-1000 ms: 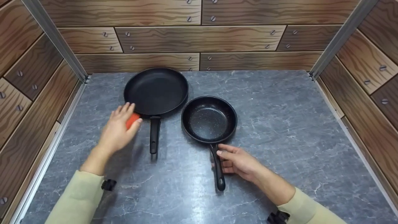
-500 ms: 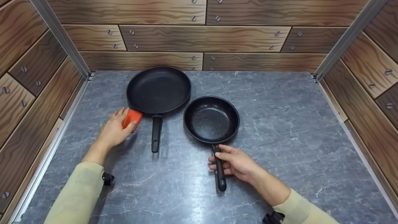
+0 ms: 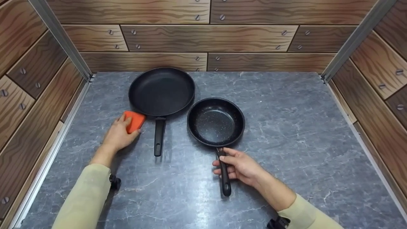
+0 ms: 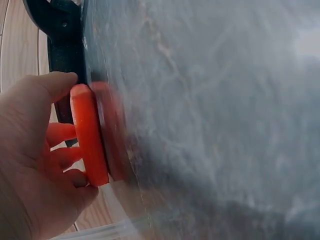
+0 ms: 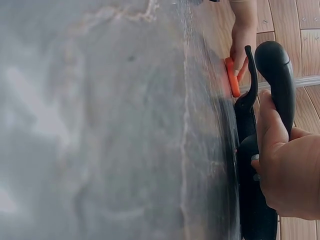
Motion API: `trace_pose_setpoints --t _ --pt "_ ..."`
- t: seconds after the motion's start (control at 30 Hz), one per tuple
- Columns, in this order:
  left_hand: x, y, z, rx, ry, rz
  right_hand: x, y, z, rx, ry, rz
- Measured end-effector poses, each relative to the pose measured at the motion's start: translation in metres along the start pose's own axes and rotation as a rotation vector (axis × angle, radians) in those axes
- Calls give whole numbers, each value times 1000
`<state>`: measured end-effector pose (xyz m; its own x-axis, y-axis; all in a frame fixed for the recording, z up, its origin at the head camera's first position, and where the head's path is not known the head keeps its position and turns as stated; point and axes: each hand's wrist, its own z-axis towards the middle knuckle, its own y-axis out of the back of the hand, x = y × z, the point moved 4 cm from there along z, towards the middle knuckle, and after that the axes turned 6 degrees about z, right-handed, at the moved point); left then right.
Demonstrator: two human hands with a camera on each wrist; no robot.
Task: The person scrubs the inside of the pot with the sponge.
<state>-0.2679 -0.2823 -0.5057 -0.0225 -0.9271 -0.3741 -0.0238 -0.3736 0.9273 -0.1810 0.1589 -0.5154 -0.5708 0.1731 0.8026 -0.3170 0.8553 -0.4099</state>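
My left hand (image 3: 120, 135) rests at an orange, sponge-like block (image 3: 136, 121) beside the rim of the large black frying pan (image 3: 162, 92). Its fingertips lie over the left part of the block. In the left wrist view the thumb is close to one end of the block (image 4: 89, 132), with loosely spread fingers along its upper face. The block lies flat on the tabletop. My right hand (image 3: 243, 167) holds the handle of a smaller, speckled black frying pan (image 3: 215, 122), thumb on top and fingers underneath. In the right wrist view this handle (image 5: 277, 75) rises over the table.
The two pans sit side by side, nearly touching. The large pan's handle (image 3: 159, 136) points toward me. Grey marbled tabletop (image 3: 286, 127) surrounds them, and wood-patterned walls (image 3: 206, 38) enclose the back and sides.
My left hand has drawn back a little, its fingers uncovering more of the orange block. The right hand's fingers reach farther under the small pan's handle; both pans stay in place.
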Motion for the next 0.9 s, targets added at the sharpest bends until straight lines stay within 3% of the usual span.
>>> trace_pose_setpoints --t 0.17,0.43,0.9 --pt "2 1 1 -15 46 1 0 0 -1 7 3 12" --pt "1 5 -1 -58 57 -16 -2 1 0 10 0 16" --pt "-15 34 -16 -282 18 -35 -2 2 -1 20 8 28"
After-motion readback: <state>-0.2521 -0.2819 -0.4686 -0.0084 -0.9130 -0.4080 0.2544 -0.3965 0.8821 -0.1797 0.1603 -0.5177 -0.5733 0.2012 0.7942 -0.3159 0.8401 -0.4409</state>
